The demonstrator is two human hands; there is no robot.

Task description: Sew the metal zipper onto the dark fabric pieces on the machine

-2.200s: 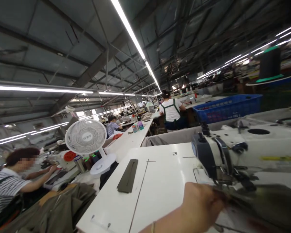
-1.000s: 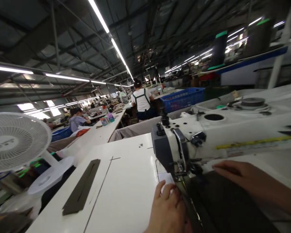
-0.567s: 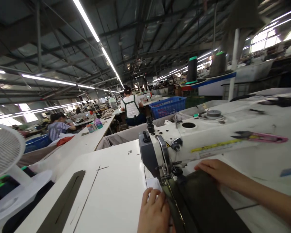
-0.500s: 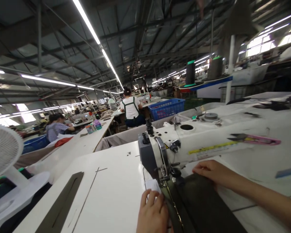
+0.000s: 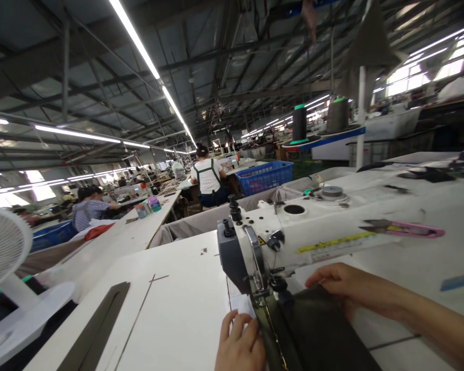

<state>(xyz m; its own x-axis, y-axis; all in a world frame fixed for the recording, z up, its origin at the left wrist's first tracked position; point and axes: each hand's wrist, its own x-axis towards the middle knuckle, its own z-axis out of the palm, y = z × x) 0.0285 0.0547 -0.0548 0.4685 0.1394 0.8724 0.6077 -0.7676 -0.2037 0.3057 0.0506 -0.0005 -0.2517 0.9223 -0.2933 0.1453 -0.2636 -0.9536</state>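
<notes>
Dark olive fabric [image 5: 320,330] lies under the needle area of a white sewing machine [image 5: 294,221], with a gold zipper [image 5: 275,335] running along it. My left hand [image 5: 242,342] rests at the fabric's left edge, fingers bent and slightly apart, beside a small white piece [image 5: 242,305] on the machine bed. At the far right edge of the fabric is my right hand [image 5: 344,286], its thumb and fingers brought together on the cloth edge. Pink-handled snips [image 5: 413,228] lie on top of the machine arm.
A strip of olive fabric [image 5: 96,330] lies on the white table [image 5: 170,299]. A white fan [image 5: 7,252] stands at the left. Thread cones [image 5: 299,123] are at the back right. Beyond are a blue basket [image 5: 265,176] and two seated people [image 5: 208,175].
The view has shifted a little, so the machine appears slightly further left. Both hands stay at the fabric in nearly the same places.
</notes>
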